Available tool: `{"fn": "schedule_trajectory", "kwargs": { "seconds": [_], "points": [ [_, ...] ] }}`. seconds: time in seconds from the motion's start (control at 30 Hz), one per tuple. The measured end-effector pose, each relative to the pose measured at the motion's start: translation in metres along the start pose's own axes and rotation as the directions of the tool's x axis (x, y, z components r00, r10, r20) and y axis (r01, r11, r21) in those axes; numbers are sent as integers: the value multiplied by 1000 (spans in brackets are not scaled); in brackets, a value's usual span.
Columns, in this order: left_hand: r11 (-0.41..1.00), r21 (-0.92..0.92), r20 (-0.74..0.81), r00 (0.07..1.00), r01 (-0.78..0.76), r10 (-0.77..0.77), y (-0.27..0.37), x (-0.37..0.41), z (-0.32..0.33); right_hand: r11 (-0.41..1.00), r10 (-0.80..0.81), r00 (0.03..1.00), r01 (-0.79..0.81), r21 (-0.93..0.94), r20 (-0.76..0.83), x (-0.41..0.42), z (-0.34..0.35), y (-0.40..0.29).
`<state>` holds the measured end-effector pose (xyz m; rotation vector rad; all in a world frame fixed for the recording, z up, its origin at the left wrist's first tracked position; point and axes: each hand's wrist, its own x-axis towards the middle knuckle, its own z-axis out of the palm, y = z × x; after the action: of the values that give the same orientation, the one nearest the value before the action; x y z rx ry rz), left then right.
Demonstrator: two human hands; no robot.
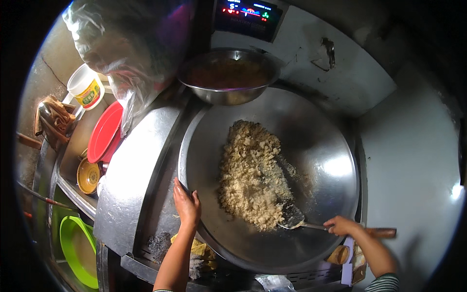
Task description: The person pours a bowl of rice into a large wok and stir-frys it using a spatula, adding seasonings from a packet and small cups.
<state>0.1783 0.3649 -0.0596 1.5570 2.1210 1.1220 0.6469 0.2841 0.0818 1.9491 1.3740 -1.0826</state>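
Observation:
Before me sits a large steel wok (204, 153) holding a mound of pale yellow crumbly food (251, 175). My left hand (187, 204) grips the wok's left rim, its fingers partly hidden by the edge. In my right hand (343, 225) is the metal shaft of a wok spatula (293, 217). Its blade lies on the wok's floor against the mound's lower right side, with crumbs on it. The spatula's wooden handle end (381, 233) sticks out to the right beyond my fist.
A steel bowl (226, 95) with brownish contents stands at the wok's far rim, below an induction cooker's lit panel (249, 18). Left are a plastic bag (124, 54), a red basin (105, 133) and a green basin (74, 252). A yellow cloth (200, 250) and scouring pad (159, 245) lie near my left forearm.

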Motion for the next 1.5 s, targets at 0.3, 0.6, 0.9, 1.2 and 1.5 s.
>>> {"fn": "schedule_trajectory", "kwargs": {
  "seconds": [0.3, 0.6, 0.9, 1.2, 1.5],
  "points": [
    [1000, 26, 41, 999, -2, 1, 9, 3, -10, 202, -251, 961, 166, 965, -113, 139, 105, -138],
    [1000, -2, 60, 998, 20, -19, 13, 5, -8, -447, -372, 912, -12, 894, -174, 178, 44, -117],
    [999, 45, 24, 1000, 1, -3, 7, 3, -5, -395, -274, 962, -89, 915, -25, 61, 69, -9],
    [999, 33, 5, 1000, -10, 9, 2, 1, -6, 857, -99, 816, 361, 368, -569, 65, 44, -82],
    [1000, 27, 11, 1000, 4, -4, 11, 1, -7, 884, -173, 929, 0, -467, -327, 76, 132, -120]
  ]
}}
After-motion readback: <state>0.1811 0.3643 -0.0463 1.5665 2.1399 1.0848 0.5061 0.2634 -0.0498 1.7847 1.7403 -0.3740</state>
